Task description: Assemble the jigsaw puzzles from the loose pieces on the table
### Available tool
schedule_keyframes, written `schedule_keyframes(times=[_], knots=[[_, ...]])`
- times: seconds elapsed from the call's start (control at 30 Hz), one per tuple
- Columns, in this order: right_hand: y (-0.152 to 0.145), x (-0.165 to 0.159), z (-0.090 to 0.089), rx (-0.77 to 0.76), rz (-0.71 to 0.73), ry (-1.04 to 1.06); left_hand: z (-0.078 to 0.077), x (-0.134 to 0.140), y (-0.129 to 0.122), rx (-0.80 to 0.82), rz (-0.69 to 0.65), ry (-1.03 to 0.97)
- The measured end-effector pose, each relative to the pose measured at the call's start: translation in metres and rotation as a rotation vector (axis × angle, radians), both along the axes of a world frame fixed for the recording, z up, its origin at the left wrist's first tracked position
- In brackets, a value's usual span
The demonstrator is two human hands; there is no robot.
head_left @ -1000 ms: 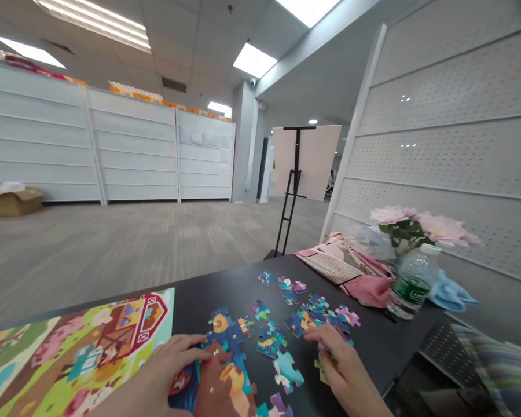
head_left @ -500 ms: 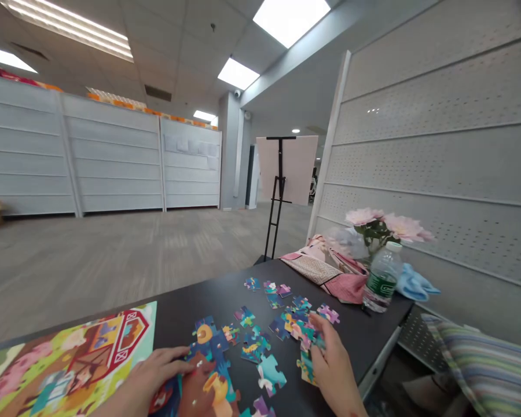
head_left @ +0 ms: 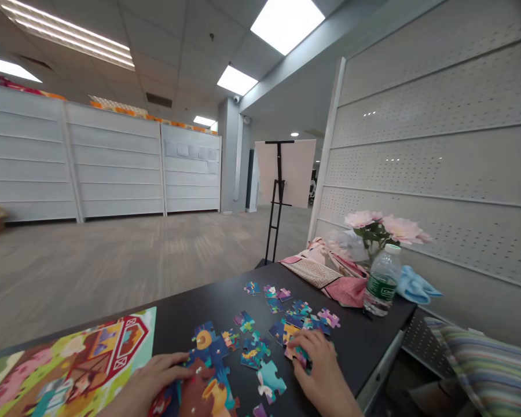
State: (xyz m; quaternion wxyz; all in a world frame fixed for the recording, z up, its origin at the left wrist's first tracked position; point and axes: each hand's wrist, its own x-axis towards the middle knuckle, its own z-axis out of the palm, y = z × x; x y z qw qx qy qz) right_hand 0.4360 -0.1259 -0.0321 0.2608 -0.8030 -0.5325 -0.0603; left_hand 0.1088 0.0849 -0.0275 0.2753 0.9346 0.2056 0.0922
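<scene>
My left hand (head_left: 162,373) rests with its fingers stretched out on the left edge of a partly joined jigsaw puzzle (head_left: 211,353), which shows a brown bear and blue parts. My right hand (head_left: 319,365) is over the loose pile, its thumb and fingers curled round a teal and pink puzzle piece (head_left: 303,357) that they partly cover. Around it lie more loose pieces, among them a purple piece (head_left: 329,317) and dark blue ones. Between the hands are a teal piece with a white shape (head_left: 271,382) and a small joined cluster (head_left: 255,349).
A colourful farm picture (head_left: 82,365) lies on the left of the black table (head_left: 178,313). At the right back are a pink patterned cloth bag (head_left: 330,275), a water bottle (head_left: 381,284), pink flowers (head_left: 399,229) and a blue cloth (head_left: 417,285). A striped cushion (head_left: 486,365) is beside the table.
My right hand has moved a little left and turned inward over the pile, its fingers now curled at the pieces. My left hand stays nearly in place.
</scene>
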Motion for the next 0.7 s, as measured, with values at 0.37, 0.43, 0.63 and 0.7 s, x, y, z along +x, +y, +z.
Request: schedule_keyframes(times=[0.37,0.43,0.63,0.7], knots=[[0.005,0.011,-0.015,-0.054,-0.061,-0.037,0.042,0.009,-0.026,-0.089,0.133,0.182],[0.005,0.01,-0.014,-0.073,-0.059,-0.053,0.042,0.008,-0.028,-0.084,0.144,0.175],[0.006,0.029,-0.032,-0.07,-0.116,-0.08,0.027,0.002,-0.022,-0.014,0.104,0.1],[0.007,0.036,-0.039,-0.066,-0.172,-0.1,0.026,0.001,-0.021,-0.012,0.106,0.097]])
